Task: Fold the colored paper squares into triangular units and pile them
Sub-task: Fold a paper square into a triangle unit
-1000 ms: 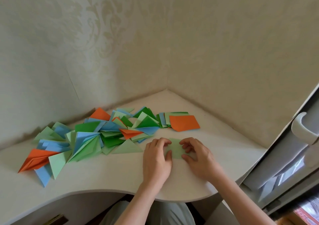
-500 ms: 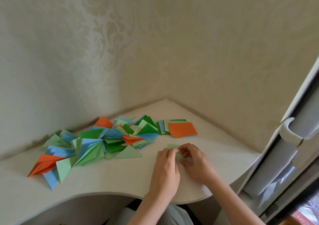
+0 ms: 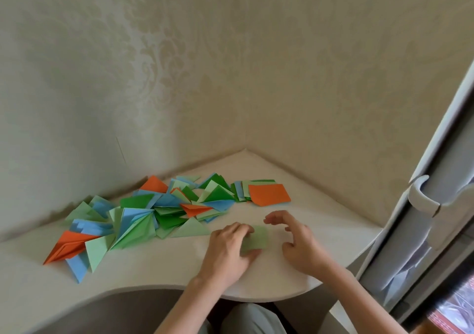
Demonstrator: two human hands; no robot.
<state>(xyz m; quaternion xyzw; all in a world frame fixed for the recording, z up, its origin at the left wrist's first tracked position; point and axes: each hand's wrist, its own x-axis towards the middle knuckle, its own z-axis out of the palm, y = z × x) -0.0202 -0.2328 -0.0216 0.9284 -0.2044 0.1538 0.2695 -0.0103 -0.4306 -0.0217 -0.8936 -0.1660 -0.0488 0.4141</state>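
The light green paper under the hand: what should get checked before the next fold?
1. Light green paper lies flat on the desk: ok.
2. Left hand rests on the paper to hold it: ok.
3. Right hand touches the paper: not ok, it hovers beside it holding nothing.
4. Paper edges line up: cannot tell, the left hand covers part.
5. Pile of folded triangles sits apart from the paper: ok.

Bare forearms without sleeves, two bare hands, and light grey trousers over the lap.
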